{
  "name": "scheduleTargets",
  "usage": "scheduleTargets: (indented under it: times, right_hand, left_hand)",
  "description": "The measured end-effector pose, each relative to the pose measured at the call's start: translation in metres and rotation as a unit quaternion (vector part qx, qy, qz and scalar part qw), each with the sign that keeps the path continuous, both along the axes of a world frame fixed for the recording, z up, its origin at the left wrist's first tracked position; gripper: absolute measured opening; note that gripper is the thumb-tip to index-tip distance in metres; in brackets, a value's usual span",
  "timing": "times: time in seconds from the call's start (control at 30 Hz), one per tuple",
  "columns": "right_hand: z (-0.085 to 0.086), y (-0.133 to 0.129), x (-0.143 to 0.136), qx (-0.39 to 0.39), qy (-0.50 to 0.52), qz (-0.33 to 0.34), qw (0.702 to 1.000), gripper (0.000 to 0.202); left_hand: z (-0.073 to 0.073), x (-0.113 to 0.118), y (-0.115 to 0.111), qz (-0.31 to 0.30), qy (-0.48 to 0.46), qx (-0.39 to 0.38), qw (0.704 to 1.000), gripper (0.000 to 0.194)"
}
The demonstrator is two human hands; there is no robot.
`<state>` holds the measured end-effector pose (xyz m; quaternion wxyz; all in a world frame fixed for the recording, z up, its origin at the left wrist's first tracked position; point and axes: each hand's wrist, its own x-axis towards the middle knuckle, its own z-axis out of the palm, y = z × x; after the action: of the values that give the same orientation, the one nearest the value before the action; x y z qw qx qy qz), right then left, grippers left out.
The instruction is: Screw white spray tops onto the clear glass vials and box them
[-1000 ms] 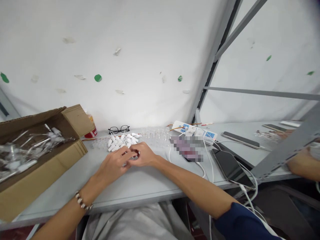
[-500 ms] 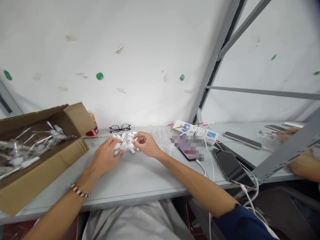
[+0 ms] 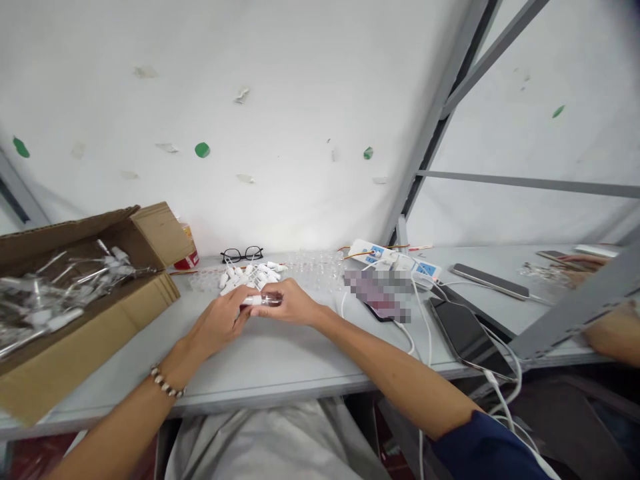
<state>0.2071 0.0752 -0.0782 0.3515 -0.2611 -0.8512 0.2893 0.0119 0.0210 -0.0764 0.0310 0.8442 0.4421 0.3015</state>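
Note:
A small clear bottle with a white collar lies level between my two hands, just above the table. My left hand has its fingers closed on the left end. Around the right end are the closed fingers of my right hand, which partly hide it. Right behind the hands is a pile of white nozzle-like caps, some with thin tubes. Rows of small clear containers stand to the right of that pile, too glassy to make out fully.
An open cardboard box at the left holds clear tubes with white fittings. Black-framed glasses and a red container are by the wall. Rightward lie power strips, a dark phone and white cables. Another person's hand shows far right.
My hands have drawn slightly toward me from the pile of white caps. The bottle is now gripped between both hands, and more of the pile shows. The camera view has shifted slightly.

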Motion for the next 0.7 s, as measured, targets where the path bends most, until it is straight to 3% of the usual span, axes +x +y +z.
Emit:
scheduleTargets:
  times: [0.13,0.33,0.57,0.7]
  right_hand:
    - [0.0001,-0.0004,-0.0011,0.043,-0.054,-0.031,0.997,0.036]
    - [-0.0034,0.0020,-0.0017,0.148,-0.149,-0.107,0.972,0.005]
    - [-0.0041,-0.0007,-0.0035,0.182,-0.207,-0.128,0.953,0.010]
    - [-0.0018,0.0026,-0.0004,0.159,-0.222,-0.146,0.951,0.012]
  left_hand:
    - [0.0038,0.0021,-0.0033,0.033,0.002,-0.010,0.999,0.033]
    - [0.0038,0.0057,-0.0021,0.069,0.018,-0.015,0.997,0.037]
    - [0.0062,0.0017,-0.0030,0.088,0.018,-0.005,0.996,0.056]
    - [0.0085,0.0001,-0.0035,0.084,0.012,0.009,0.996,0.036]
